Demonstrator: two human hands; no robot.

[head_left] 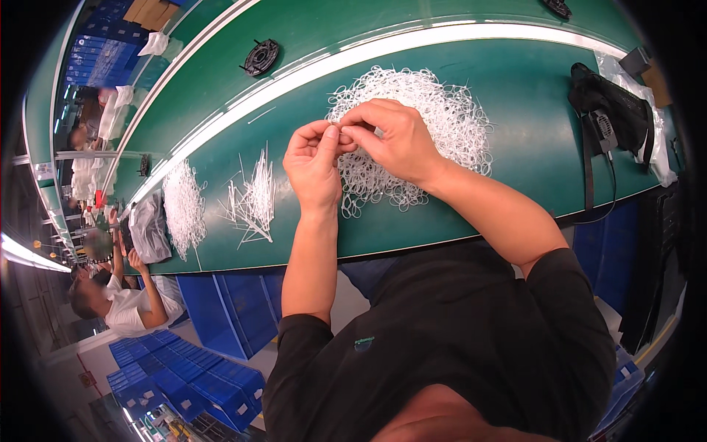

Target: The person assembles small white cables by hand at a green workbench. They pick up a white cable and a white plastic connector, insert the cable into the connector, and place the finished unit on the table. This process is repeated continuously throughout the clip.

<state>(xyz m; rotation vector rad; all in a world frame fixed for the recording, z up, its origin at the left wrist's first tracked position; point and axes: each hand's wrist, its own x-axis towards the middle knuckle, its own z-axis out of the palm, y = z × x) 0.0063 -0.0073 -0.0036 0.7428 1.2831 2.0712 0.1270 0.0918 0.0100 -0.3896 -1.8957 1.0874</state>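
Note:
My left hand (314,166) and my right hand (394,140) meet fingertip to fingertip at the left edge of a large heap of looped white cable ties (449,125). Thumb and fingers of both hands are pinched together; what they hold is too small and covered to make out. Part of the heap lies beneath my right hand and wrist. To the left of my left hand is a small, loose bunch of straight white cable ties (259,193), some lying crosswise on the green table (294,96).
Further left lie another white pile of ties (183,202) and a grey plastic bag (149,228), near a co-worker (132,302). A black coiled part (261,57) lies beyond the white strip. At right are a black bag (615,110) and a small cabled device (602,131). Blue bins (228,309) stand below.

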